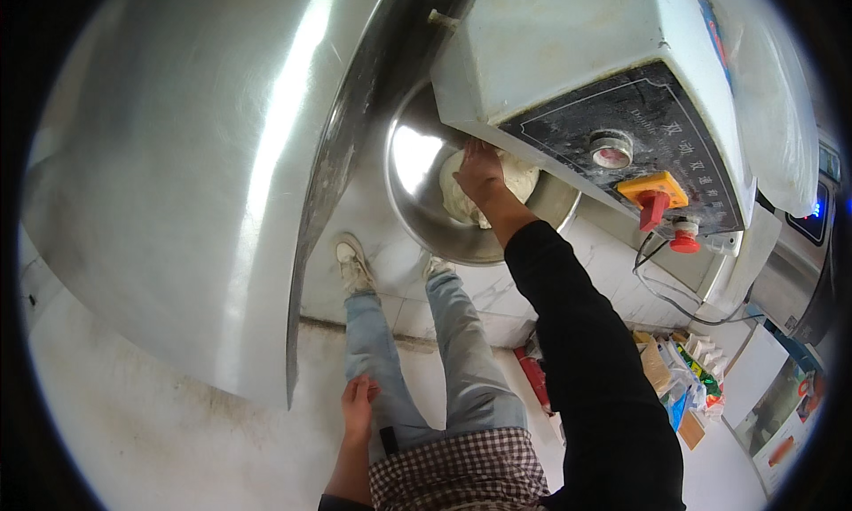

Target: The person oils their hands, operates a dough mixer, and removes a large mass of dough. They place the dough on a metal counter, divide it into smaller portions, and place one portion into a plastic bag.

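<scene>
A smooth, pale mass of dough (458, 195) lies in the steel bowl (409, 221) of a dough mixer. My right hand (480, 171) is laid on top of the dough, back of the hand up, thumb to the left. Its fingertips reach to the lower edge of the white mixer head (566, 38), which hides part of the bowl. By my left thigh hangs my left hand (359, 401), fingers loosely bent. Nothing shows in that hand, though its palm is partly hidden.
A large curved steel surface (180, 198) stands close on the left. The mixer's control panel (632, 145) carries a red rotary switch (652, 208) and a red push button (684, 239). A grey cable (672, 305) loops below. Bags and packets (689, 371) lie at the lower right.
</scene>
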`<action>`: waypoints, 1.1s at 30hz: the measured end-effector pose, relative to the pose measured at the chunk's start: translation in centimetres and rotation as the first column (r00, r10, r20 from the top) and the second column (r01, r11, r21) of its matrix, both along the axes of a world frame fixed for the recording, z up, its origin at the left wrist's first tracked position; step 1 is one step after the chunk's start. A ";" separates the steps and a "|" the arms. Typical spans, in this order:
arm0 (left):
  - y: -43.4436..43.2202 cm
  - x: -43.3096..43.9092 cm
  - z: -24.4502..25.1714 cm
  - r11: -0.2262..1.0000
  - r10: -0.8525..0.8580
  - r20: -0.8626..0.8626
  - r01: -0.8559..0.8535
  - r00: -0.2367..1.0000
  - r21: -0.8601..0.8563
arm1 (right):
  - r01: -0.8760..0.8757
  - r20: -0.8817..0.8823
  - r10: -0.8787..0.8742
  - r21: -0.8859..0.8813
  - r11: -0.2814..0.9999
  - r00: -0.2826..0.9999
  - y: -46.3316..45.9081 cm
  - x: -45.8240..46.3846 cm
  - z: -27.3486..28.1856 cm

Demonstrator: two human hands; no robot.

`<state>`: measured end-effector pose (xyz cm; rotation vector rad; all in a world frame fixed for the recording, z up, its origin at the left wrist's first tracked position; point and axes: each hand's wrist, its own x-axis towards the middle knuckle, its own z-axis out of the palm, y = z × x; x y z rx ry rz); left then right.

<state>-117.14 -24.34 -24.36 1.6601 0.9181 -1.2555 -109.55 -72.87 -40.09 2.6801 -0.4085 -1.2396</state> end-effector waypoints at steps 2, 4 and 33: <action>-0.1 0.2 0.4 1.000 0.011 0.045 -0.010 0.999 -0.013 | 0.020 0.018 -0.018 -0.095 0.995 1.000 0.2 -1.0 -1.8; -0.2 0.4 0.8 1.000 0.013 0.016 -0.013 1.000 0.023 | 0.087 0.100 -0.088 0.010 0.996 0.991 0.5 -2.3 -2.5; -0.3 2.7 0.8 0.999 0.048 0.048 -0.048 0.998 -0.016 | 0.347 0.232 -0.410 0.271 0.898 0.882 3.0 -4.4 1.8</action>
